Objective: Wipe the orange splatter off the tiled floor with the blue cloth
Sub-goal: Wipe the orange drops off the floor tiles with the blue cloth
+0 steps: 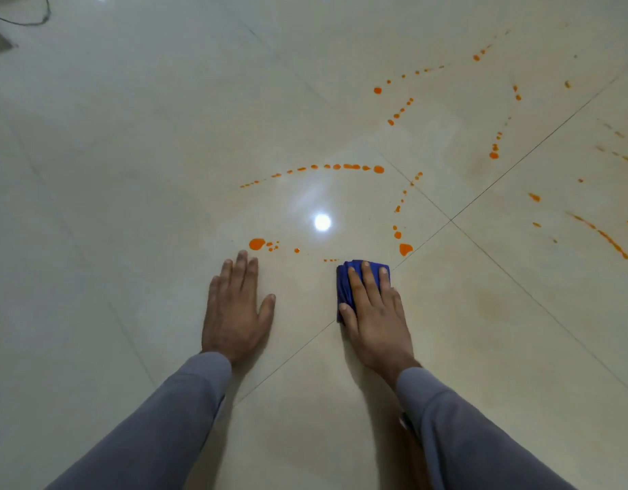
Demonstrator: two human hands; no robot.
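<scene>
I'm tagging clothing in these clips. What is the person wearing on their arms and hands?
Both arms wear long, plain grey sleeves reaching the wrists. The left hand and right hand are bare: no gloves, rings or watch visible. No markings show on the fabric.

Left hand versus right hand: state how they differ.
The left hand lies flat on the bare tiled floor; the right hand presses on the blue cloth. The left hand's thumb is splayed; the right hand's rests on the cloth. Both have straight fingers and grey sleeves.
</scene>
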